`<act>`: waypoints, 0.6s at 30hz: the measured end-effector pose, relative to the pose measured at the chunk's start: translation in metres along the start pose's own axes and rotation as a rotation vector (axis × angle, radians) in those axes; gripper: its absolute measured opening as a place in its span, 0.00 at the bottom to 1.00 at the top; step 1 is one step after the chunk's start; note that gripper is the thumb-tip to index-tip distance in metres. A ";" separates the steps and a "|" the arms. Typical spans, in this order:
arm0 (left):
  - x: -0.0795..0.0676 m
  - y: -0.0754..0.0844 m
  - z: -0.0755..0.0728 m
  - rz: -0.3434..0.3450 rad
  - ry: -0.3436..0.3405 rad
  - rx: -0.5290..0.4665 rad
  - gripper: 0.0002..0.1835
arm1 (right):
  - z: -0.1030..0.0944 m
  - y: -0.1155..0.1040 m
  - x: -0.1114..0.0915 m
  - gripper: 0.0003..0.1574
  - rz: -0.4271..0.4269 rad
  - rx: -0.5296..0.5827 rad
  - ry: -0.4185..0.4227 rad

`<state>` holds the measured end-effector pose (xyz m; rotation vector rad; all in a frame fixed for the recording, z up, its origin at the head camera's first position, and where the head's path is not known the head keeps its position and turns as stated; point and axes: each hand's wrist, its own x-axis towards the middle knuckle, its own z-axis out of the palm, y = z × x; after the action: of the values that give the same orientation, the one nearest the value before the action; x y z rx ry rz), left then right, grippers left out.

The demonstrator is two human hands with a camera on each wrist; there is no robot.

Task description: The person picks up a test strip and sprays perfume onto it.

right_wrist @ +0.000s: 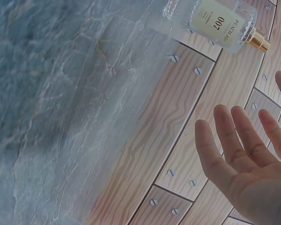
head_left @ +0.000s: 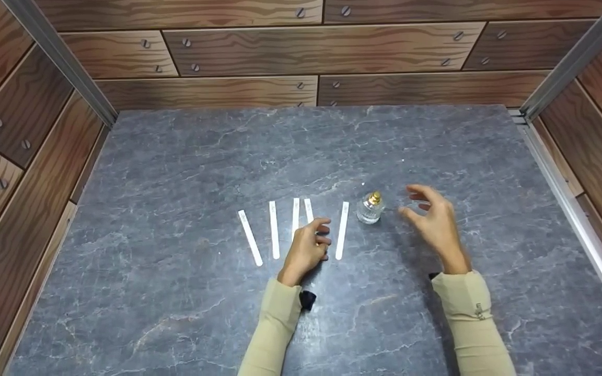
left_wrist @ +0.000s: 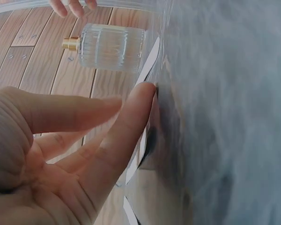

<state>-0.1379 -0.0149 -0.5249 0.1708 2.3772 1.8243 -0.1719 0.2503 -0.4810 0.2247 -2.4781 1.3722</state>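
Note:
Several narrow white paper strips (head_left: 274,232) lie spread side by side on the grey marbled table (head_left: 186,303). My left hand (head_left: 309,248) is over the middle strips and hides the lower part of at least one (head_left: 309,209). Nothing shows between its loosely bent fingers, and one fingertip (left_wrist: 143,91) is close to the table surface. A clear glass perfume bottle (head_left: 370,211) with a gold spray top stands upright just right of the rightmost strip (head_left: 342,230). To the bottle's right, my right hand (head_left: 433,216) hovers apart from it, fingers spread and holding nothing. The bottle's label (right_wrist: 220,23) reads 007.
Wood-plank-patterned walls (head_left: 301,47) with printed screws close off the back and both sides. Grey metal rails (head_left: 578,230) run along the edges. Tiny white specks (head_left: 362,184) dot the table behind the bottle.

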 end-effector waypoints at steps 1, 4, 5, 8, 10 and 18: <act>0.000 0.001 0.001 -0.005 0.003 0.003 0.30 | 0.000 0.000 0.000 0.28 0.001 0.002 0.000; 0.002 0.002 0.003 -0.010 0.011 0.023 0.30 | 0.001 -0.001 0.001 0.28 -0.002 0.005 0.003; 0.002 0.003 0.004 -0.011 0.016 0.036 0.30 | 0.001 -0.001 0.001 0.28 -0.002 0.005 0.004; 0.004 0.004 0.007 -0.004 0.041 0.091 0.29 | 0.001 -0.001 0.001 0.28 -0.006 0.008 0.008; 0.005 0.004 0.010 0.007 0.068 0.142 0.29 | 0.001 -0.002 0.001 0.28 -0.003 0.005 0.006; 0.002 0.009 0.033 0.124 0.174 0.411 0.30 | 0.003 -0.002 0.001 0.28 0.020 0.008 0.001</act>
<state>-0.1336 0.0194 -0.5252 0.2122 2.9027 1.4219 -0.1731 0.2468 -0.4808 0.2008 -2.4811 1.3898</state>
